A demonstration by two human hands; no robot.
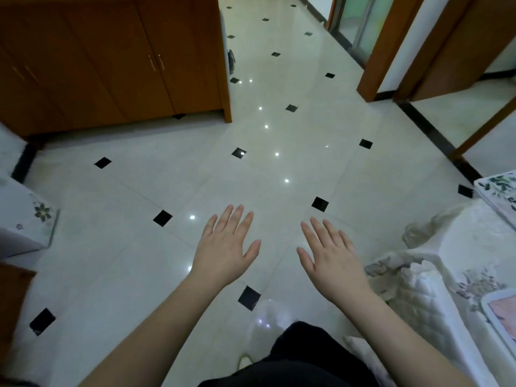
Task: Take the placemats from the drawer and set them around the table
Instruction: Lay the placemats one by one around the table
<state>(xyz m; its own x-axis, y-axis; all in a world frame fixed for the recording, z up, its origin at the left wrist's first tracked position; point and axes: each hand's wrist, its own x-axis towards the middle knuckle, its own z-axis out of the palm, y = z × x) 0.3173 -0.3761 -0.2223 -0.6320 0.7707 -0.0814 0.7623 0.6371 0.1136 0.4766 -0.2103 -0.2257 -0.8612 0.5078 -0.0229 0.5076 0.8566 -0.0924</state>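
Both hands reach out over the pale tiled floor (139,261), palms down, holding nothing. The left hand (226,247) sits at about 6 o'clock in the view with its fingers (237,216) straight and spread, released. The right hand (332,255) lies just beside it toward 5 o'clock, fingers likewise straight and apart, not touching anything. A wooden cabinet (117,60) with closed doors stands at 10 o'clock. At 3 o'clock the bench (474,247), draped in a white flowered cloth, carries a leaf-printed placemat (499,191) at its far corner. Another placemat (502,311), pinkish, lies at 4 o'clock on the same cloth.
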